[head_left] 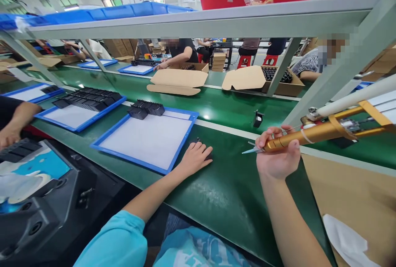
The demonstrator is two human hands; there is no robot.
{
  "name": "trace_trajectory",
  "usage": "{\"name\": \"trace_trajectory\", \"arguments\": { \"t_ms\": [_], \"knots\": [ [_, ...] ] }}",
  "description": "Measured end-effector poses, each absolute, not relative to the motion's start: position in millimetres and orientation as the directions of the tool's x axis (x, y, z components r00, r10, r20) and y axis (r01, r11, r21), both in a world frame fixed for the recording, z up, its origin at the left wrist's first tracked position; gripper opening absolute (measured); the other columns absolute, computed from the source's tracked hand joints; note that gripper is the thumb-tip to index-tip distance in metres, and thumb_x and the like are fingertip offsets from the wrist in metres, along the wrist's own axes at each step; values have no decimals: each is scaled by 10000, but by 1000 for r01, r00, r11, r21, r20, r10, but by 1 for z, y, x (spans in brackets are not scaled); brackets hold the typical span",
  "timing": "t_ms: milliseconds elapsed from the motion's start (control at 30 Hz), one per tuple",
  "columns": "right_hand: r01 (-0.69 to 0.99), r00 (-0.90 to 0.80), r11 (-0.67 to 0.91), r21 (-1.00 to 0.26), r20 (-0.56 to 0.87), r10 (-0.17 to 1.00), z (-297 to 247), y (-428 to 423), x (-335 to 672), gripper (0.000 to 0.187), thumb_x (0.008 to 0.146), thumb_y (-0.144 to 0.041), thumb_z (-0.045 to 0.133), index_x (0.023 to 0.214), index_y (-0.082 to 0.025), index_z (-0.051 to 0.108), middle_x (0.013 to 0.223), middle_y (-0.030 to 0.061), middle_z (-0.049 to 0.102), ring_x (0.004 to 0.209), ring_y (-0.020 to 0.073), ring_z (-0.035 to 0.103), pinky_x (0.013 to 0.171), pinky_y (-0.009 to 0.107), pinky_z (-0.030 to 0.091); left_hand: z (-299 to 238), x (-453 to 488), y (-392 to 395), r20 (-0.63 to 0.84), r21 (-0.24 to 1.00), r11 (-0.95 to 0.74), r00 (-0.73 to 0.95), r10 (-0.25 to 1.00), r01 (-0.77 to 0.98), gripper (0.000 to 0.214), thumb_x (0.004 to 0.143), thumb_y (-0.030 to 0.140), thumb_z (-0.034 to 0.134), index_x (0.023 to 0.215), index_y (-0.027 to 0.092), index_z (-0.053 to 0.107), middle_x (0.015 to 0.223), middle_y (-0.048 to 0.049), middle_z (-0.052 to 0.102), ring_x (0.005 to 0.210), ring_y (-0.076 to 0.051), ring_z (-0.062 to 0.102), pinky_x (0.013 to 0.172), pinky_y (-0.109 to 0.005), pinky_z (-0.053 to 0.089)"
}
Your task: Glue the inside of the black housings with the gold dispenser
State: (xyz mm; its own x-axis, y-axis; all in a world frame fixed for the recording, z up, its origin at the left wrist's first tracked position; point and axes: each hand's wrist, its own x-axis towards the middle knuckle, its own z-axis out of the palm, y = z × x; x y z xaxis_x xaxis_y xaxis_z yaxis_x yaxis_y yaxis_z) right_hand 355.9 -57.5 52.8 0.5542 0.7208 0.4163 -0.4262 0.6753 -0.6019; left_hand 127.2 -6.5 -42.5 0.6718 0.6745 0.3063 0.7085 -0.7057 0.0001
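Observation:
My left hand (195,158) rests low over the green work surface, its fingers curled down around a small black part (209,157) that mostly hides under them. My right hand (276,155) is closed around a gold-coloured glue dispenser (292,140) with a tapered light blue nozzle tip. The nozzle points left, in the air above the surface, apart from the part under my left hand. Left of my hands, a blue-rimmed tray (182,145) with a white base carries several black box-shaped parts (147,109) along its far edge.
A single black part (258,118) stands on the green conveyor (213,108). A second tray (78,129) holds rows of black parts, near a co-worker's hand (9,135). Open cardboard boxes (179,77) stand beyond. An overhead shelf (185,22) and its posts cross the view. Brown cardboard (349,193) lies at right.

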Motion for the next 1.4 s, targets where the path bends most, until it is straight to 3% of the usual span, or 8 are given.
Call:
{"name": "trace_trajectory", "arguments": {
  "t_ms": [233,433,533,667,833,967,1067,1400],
  "knots": [
    [-444,543,668,-598,413,731,52,-59,357,359,740,-491,618,975,-224,565,770,-16,598,481,107,520,434,246,382,-45,113,13,396,144,-587,498,772,797,829,772,372,743,1481,209,346,1552,-203,235,1432,-415,222,1112,-546,286],
    [-433,546,673,-600,419,726,54,-58,356,354,743,-489,610,967,-222,546,763,-23,586,473,102,516,429,240,376,-40,108,26,72,726,-317,392,917,610,806,743,418,734,1447,218,397,1250,-140,592,1171,-334,551,1018,-484,418],
    [-439,541,668,-601,416,731,54,-58,356,361,739,-488,610,971,-221,539,770,-19,585,476,102,516,429,241,378,-31,106,18,-108,990,66,376,921,123,719,783,556,655,1395,244,444,1199,-110,632,1086,-292,611,914,-439,490],
    [-422,549,672,-609,418,724,54,-58,356,377,738,-495,605,989,-223,531,776,-19,583,469,102,508,427,242,366,-18,105,2,-116,817,377,516,849,-436,650,841,606,536,1378,246,460,1208,-101,636,1056,-266,630,781,-383,539],
    [-383,618,695,-609,390,682,53,-57,358,375,723,-483,616,1003,-256,513,843,-25,593,451,104,504,416,255,347,-11,98,-6,-30,748,378,540,841,-546,663,815,587,590,1363,229,488,1152,-97,647,998,-259,644,750,-370,550],
    [-389,690,691,-609,303,657,53,-56,358,329,646,-451,669,839,-243,502,881,-27,581,460,105,510,413,268,325,-18,76,2,-19,875,223,430,903,-429,697,813,605,597,1380,219,474,1164,-115,636,1042,-269,628,801,-377,538],
    [-370,716,675,-638,268,645,53,-55,360,356,590,-492,678,745,-228,496,835,-28,559,436,108,482,401,281,293,-22,45,30,-5,998,-5,156,988,68,663,854,592,552,1387,210,453,1096,-114,641,957,-239,648,789,-360,536],
    [-273,748,672,-688,288,598,50,-46,367,324,573,-549,638,680,-249,578,796,9,560,444,150,440,418,315,246,-12,-74,178,274,611,-8,-202,940,792,715,762,359,708,1377,117,435,1262,-215,517,1257,-393,452,1037,-503,376]
  ]
}}
